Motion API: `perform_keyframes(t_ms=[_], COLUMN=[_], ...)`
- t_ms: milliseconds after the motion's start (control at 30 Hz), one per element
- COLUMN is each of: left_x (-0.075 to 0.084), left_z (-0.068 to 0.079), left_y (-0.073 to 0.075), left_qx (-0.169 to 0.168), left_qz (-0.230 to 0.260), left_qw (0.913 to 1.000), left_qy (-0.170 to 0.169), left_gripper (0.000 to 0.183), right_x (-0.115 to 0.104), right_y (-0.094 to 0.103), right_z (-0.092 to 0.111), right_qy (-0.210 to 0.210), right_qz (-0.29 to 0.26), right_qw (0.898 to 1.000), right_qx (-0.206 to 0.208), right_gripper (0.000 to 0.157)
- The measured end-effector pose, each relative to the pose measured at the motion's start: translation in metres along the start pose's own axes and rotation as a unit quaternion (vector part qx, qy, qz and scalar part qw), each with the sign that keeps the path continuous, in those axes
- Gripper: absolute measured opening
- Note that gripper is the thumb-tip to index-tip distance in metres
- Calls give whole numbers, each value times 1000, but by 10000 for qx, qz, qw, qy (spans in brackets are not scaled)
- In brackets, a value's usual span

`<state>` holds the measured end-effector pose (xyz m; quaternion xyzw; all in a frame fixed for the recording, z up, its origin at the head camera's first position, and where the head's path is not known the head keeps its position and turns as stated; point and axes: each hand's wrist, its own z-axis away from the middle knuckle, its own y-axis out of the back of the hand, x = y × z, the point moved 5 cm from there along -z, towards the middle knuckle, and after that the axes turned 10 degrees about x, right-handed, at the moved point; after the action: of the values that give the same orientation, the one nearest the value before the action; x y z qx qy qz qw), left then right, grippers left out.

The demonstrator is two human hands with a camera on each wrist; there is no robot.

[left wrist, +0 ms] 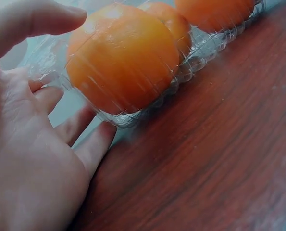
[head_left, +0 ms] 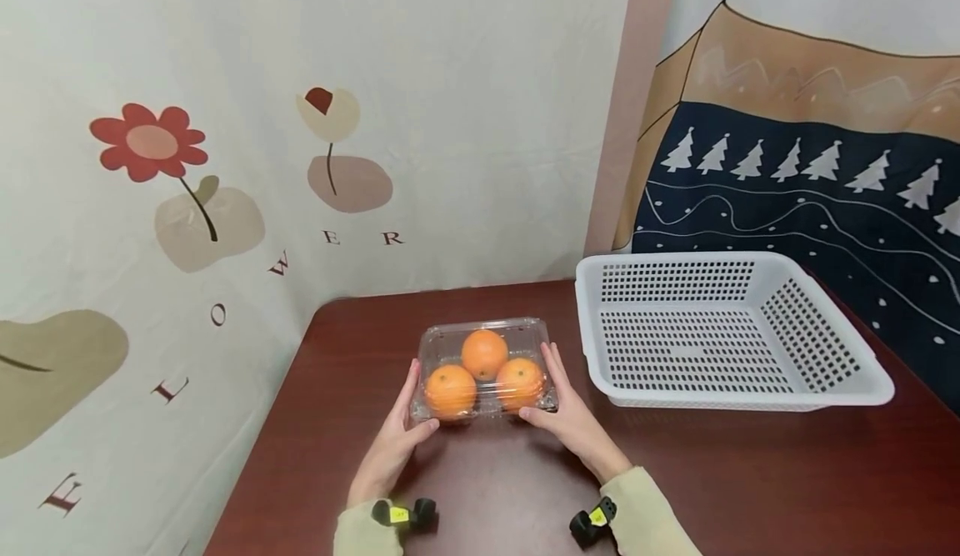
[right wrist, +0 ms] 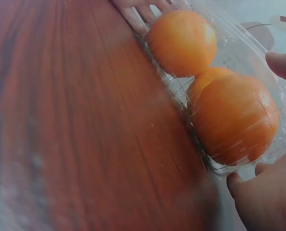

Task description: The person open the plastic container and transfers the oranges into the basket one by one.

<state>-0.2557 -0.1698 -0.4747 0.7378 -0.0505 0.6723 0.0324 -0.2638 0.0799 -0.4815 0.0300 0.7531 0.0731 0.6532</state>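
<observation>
A clear plastic clamshell box [head_left: 486, 328] with three oranges inside is near the middle of the table. My left hand [head_left: 392, 443] grips its left side, thumb at the near corner and fingers along the side. On the opposite side, my right hand [head_left: 573, 423] holds the box the same way. In the left wrist view, the thumb reaches over the box beside one orange [left wrist: 123, 60], and fingertips touch the lower edge. The right wrist view shows another orange [right wrist: 234, 120] through the plastic, close to the right fingers. The lid looks closed.
A white perforated basket [head_left: 611, 402] stands on the dark red-brown table [head_left: 510, 489], to the right of the box. Behind the table hangs a patterned cloth [head_left: 480, 122] with flowers and letters. A dark cloth with white trees [head_left: 787, 160] hangs at the right.
</observation>
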Motion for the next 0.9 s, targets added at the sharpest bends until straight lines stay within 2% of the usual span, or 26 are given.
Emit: perform_keyframes(t_ms=[167,267,400,600,767,900], left_x=[3,1,-9,-21,-22,-20], left_z=[-1,-2,-5,-9,-12,-10], left_y=[-3,-2,1,-1,-2,2], left_qx=[21,76,180,351,456,561], left_qz=[-148,-310,-508,-493,-505,-637], left_qw=[9999,9995,9984,9976,9974,9964], left_qy=[4,25,179,329,222,36], left_gripper=[80,79,79,81,81,79], right_x=[9,-2,-17,-23,-22,-11], right_y=[2,2,2,3,5,2], right_z=[-4,-1,4,4,0,-3], right_qy=[92,55,-23,-15,242,257], right_qz=[-232,-339,-243,-55,-186,-485], right_qw=[9997,9993,9996,9999,9995,9985], right_qx=[-81,-125,-152,-121,41,27], right_gripper=[92,91,88,86,83,82])
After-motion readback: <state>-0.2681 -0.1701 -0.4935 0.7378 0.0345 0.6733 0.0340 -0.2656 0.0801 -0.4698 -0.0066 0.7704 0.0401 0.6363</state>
